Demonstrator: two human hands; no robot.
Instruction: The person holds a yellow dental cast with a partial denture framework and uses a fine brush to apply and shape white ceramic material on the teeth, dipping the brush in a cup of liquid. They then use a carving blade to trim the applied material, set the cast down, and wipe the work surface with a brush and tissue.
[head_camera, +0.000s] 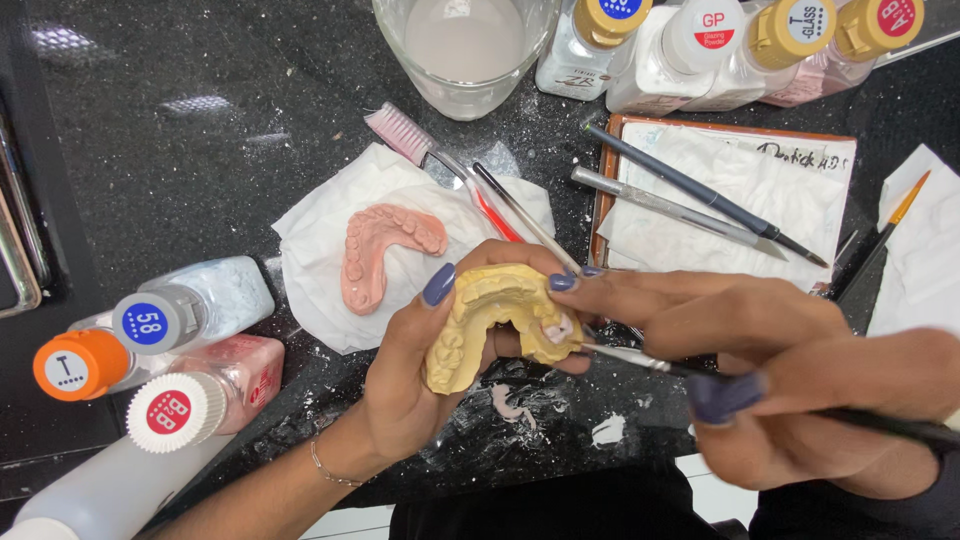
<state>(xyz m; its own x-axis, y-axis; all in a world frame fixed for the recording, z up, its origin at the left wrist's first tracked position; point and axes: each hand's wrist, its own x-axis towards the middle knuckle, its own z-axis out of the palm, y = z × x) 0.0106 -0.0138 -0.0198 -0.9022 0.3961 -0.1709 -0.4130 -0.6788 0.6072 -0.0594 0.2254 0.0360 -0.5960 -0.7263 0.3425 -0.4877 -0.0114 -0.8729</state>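
Left hand grips yellow dental cast; right hand holds brush.

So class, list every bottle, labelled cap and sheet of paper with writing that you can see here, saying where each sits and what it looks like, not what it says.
Bottle row, top right: pale bottles, gold and white caps with round blue, red and white labels.
Lying bottles, left: bluish and pink contents, grey, orange and white caps with round blue, red and white labels.
White bottle, bottom left: plain, lying.
Paper sheet, right: white, handwritten, on a brown-edged tray.
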